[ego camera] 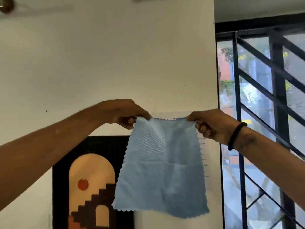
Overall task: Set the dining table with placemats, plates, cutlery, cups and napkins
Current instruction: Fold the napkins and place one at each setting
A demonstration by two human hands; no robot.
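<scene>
Left hand: your left hand (pixel 122 113) is pinching the top corner of the blue napkin (pixel 162 167) at about 10 o'clock on the cloth, with the fingers curled tight on it.
Right hand: your right hand (pixel 212 124) is pinching the other top corner at about 2 o'clock, with a black wristband (pixel 236 135) sitting just behind it.
Napkin: it is hanging open in the air between your two hands, in front of the white wall (pixel 107 63), with fold lines crossing its middle.
Worktop: it is not showing here, so you cannot tell where the napkin should go down.
Slip risk: you are holding only the tips of two corners, so I think a quick shake could be pulling one corner free and the cloth would be dropping.
Blind risk: you are looking up at the wall, so lowering now could be knocking plates or cups you are not seeing.
Edges: the zigzag bottom edge at 6 o'clock is hanging loose and touching nothing.
Nearby things: the framed picture (pixel 92 182) is at 8 o'clock behind the cloth, a printed paper (pixel 203 162) is peeking out behind its right side, and the barred window (pixel 264 113) is at 3 o'clock.
Room: there is open air above at 12 o'clock and off to 9 o'clock; your right arm is near the window side.
</scene>
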